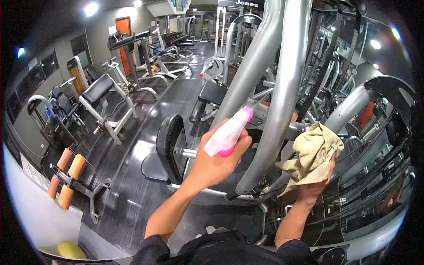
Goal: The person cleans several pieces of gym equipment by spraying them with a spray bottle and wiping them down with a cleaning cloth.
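Note:
My left hand (216,161) is closed around a spray bottle; its white and pink spray head (227,132) shows above the fingers, and the bottle's body is hidden below the hand. The pink nozzle points away from me, towards the thick silver frame tubes (285,88) of a gym machine. To the right, my right hand (316,187) grips a crumpled beige cloth (316,152), which covers most of its fingers. The cloth lies over or just in front of a silver tube of the machine; whether it touches cannot be made out.
A black padded backrest (170,141) and seat (154,168) stand below my left hand. Foam-roller equipment (66,179) is at the left, with a preacher bench (99,90) beyond. A dark floor aisle (176,95) runs between machines. Weight machinery crowds the right side.

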A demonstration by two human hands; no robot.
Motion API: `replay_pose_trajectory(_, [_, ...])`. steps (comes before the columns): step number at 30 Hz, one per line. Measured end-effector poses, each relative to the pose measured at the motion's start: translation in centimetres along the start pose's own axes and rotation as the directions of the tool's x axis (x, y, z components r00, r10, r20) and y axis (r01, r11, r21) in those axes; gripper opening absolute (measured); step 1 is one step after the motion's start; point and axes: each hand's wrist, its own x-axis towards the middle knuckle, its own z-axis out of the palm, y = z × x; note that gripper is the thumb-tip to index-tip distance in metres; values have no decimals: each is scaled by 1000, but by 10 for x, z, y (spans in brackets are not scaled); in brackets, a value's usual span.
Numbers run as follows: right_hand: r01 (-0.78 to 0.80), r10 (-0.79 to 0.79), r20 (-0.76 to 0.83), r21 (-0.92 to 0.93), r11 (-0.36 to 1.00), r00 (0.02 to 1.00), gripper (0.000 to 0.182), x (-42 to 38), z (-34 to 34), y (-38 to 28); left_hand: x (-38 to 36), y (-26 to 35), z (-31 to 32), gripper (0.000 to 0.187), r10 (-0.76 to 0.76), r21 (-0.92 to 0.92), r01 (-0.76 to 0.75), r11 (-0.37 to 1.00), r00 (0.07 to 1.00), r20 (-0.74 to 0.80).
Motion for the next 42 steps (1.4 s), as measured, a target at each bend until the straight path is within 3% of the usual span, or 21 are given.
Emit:
replay_pose_trajectory(3, [119, -119, 8, -149, 982, 993, 60, 8, -2, -1, 15, 4, 4, 13, 114, 66, -114, 991, 993, 2])
replay_pose_trajectory(5, [-25, 21, -152, -26, 999, 988, 53, 16, -4, -1, 17, 16, 10, 13, 109, 49, -108, 993, 994, -13])
replay_pose_trajectory(7, [-32, 9, -196, -115, 993, 981, 53, 22, 2, 0, 17, 24, 13, 13, -92, -48, 94, 994, 995, 42])
replay_pose_trajectory(10, [-75, 66, -46, -227, 971, 997, 55, 32, 23, -12, 17, 19, 18, 14, 26, 112, -31, 993, 998, 49])
replay_pose_trajectory(11, [-49, 48, -11, -291, 956, 999, 51, 37, 25, -11, 17, 16, 19, 14, 29, 116, -35, 993, 998, 46])
replay_pose_trajectory(13, [241, -223, 92, -375, 895, 971, 35, 55, 46, -3, 13, 8, 21, 13, 65, 105, -65, 992, 998, 2])
replay_pose_trajectory(14, [296, -258, 145, -421, 857, 955, 30, 57, 61, -8, 9, 7, 22, 13, 72, 106, -71, 992, 997, -7])
replay_pose_trajectory(15, [515, -393, 341, -448, 731, 854, 34, 72, 67, -4, 3, 6, 22, 12, 23, 72, -21, 997, 1000, -16])
replay_pose_trajectory(16, [631, -469, 423, -530, 567, 776, 36, 82, 79, -5, -4, 5, 23, 11, -33, 38, 34, 999, 999, -21])
replay_pose_trajectory(17, [719, -517, 511, -584, 377, 686, 37, 89, 94, -7, -11, 3, 25, 11, -34, 38, 35, 999, 999, -28])
replay_pose_trajectory(19, [849, -646, 616, -520, 96, 451, 38, 107, 130, -15, -26, -2, 29, 9, -75, 103, 83, 991, 994, -77])
replay_pose_trajectory(21, [878, -546, 775, -457, -139, 317, 41, 111, 163, -34, -43, -17, 33, 12, -90, 107, 100, 989, 992, -90])
replay_pose_trajectory(22, [911, -477, 854, -345, -224, 207, 44, 118, 174, -36, -52, -25, 36, 13, -63, 83, 71, 994, 993, -101])
replay_pose_trajectory(23, [899, -309, 916, -344, -270, 257, 44, 112, 180, -40, -60, -30, 39, 14, -37, 60, 44, 997, 993, -111])
replay_pose_trajectory(25, [949, -72, 978, -207, -237, 196, 44, 106, 180, -38, -74, -29, 44, 15, -118, 10, 120, 993, 989, -88])
replay_pose_trajectory(29, [985, 110, 992, -48, -166, 67, 24, 86, 162, -21, -96, -37, 53, 15, -85, 39, 87, 995, 995, -50])
replay_pose_trajectory(33, [997, 289, 955, 74, -11, -68, 22, 55, 130, -2, -110, -49, 63, 17, -78, 39, 79, 996, 997, -25])
replay_pose_trajectory(37, [992, 244, 962, 122, 34, -126, 19, 47, 117, 1, -112, -60, 73, 21, -14, 88, 16, 996, 1000, -15])
replay_pose_trajectory(39, [991, 224, 966, 123, 55, -132, 20, 58, 122, -9, -112, -64, 76, 26, -90, 61, 92, 994, 996, -25])
replay_pose_trajectory(42, [997, 42, 998, 51, -51, -49, 21, 78, 140, -27, -108, -68, 76, 31, -4, 163, 10, 987, 999, -38])
